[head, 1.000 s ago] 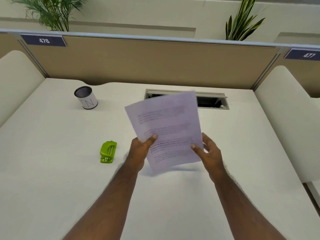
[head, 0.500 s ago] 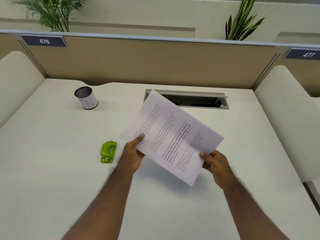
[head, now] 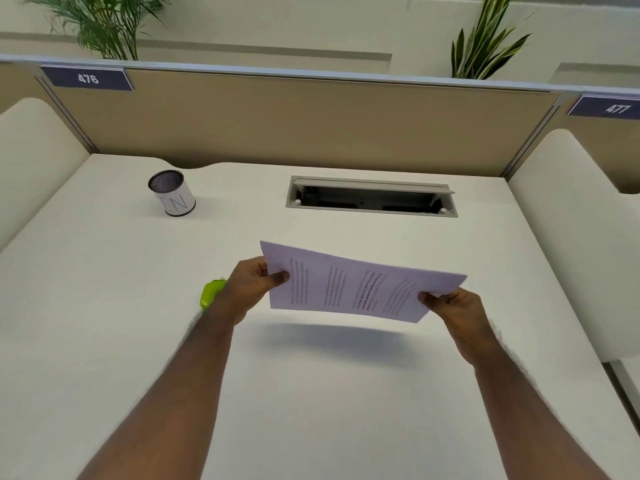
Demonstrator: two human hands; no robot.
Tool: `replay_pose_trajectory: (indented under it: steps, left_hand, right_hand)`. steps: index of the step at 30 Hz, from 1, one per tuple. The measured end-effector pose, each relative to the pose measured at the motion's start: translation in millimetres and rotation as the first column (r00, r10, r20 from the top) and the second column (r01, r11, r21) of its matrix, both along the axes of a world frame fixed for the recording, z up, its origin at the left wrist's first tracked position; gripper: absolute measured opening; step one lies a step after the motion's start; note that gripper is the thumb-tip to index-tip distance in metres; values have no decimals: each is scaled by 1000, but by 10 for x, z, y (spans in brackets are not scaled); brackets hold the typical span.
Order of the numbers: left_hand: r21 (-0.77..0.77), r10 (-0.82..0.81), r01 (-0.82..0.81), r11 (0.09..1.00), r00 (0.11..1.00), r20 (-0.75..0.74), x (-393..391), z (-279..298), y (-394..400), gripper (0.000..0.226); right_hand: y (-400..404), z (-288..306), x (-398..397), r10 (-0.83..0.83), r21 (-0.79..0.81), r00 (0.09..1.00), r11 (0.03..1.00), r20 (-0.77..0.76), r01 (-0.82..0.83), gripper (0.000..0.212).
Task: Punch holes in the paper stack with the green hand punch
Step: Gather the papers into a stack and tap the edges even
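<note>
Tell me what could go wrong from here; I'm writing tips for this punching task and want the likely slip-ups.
The paper stack is held in the air by pinches at its two ends, left hand and right hand, so the sheets may fan out of alignment before punching. The green hand punch lies mostly hidden behind the left wrist; lowering the stack could knock it. Reaching for it means a one-handed hold, and the stack may sag.

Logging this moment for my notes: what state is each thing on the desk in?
Paper stack: held above the desk, unpunched.
Left hand: gripping the stack's left edge.
Right hand: gripping its right corner.
Green hand punch: on the desk, untouched, partly hidden.
Cable hatch: open.
Mesh cup: upright.
</note>
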State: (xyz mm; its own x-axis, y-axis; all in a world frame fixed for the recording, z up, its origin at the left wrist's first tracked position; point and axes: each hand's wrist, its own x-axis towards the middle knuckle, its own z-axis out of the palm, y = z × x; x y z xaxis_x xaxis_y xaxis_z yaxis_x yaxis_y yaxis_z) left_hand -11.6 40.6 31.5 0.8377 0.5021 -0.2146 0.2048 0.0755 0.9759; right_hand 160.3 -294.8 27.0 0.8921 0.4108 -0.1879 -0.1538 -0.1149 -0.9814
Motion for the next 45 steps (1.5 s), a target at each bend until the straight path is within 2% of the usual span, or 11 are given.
replay_pose_trajectory:
  steps: [10, 13, 15, 17, 19, 22, 26, 29, 35, 40, 45]
  left_hand:
    - [61, 111, -104, 993, 985, -131, -78, -298, -132, 18]
    - [-89, 201, -211, 973, 973, -115, -48, -271, -201, 17]
    - [-203, 253, -268, 942, 962, -99, -45, -244, -298, 17]
    - [-321, 280, -291, 901, 957, -81, -43, -243, -443, 19]
    - [-428, 275, -276, 861, 959, -67, -43, -259, -636, 22]
    - [-551, 248, -232, 801, 968, -47, -71, -333, -902, 20]
    - [-586, 128, -119, 802, 991, -26, -159, -390, -892, 26]
    - [-593, 80, -65, 803, 997, -1, -167, -310, -679, 31]
    - [-269, -167, 170, 948, 985, 34, 36, 100, -337, 33]
    - [-128, -125, 135, 983, 988, 88, 194, 293, -345, 23]
    - [-25, -100, 100, 995, 995, 29, 124, 71, -452, 21]
  right_hand:
    - [34, -274, -126, -52, -138, 998, 989, -26, 48, 17]
    - [142, -244, -176, -150, -204, 988, 969, -48, 137, 64]
    - [242, -239, -263, -164, -223, 971, 967, -174, 123, 92]
    - [342, -262, -389, -54, -137, 935, 991, -352, 6, 102]
    - [440, -256, -487, 97, 23, 884, 995, -458, -97, 96]
    - [581, -243, -537, 154, 196, 889, 978, -432, -74, 51]
    - [628, -244, -452, -60, 143, 932, 983, -356, 118, 38]
    - [495, -179, -340, -21, 89, 974, 995, -227, 42, 38]
    - [391, 94, -195, 187, -41, 981, 981, -49, -189, 21]
    - [456, 177, -199, 188, -50, 982, 981, 31, -186, 22]
    - [433, -53, -289, 164, -95, 986, 982, 13, -162, 23]
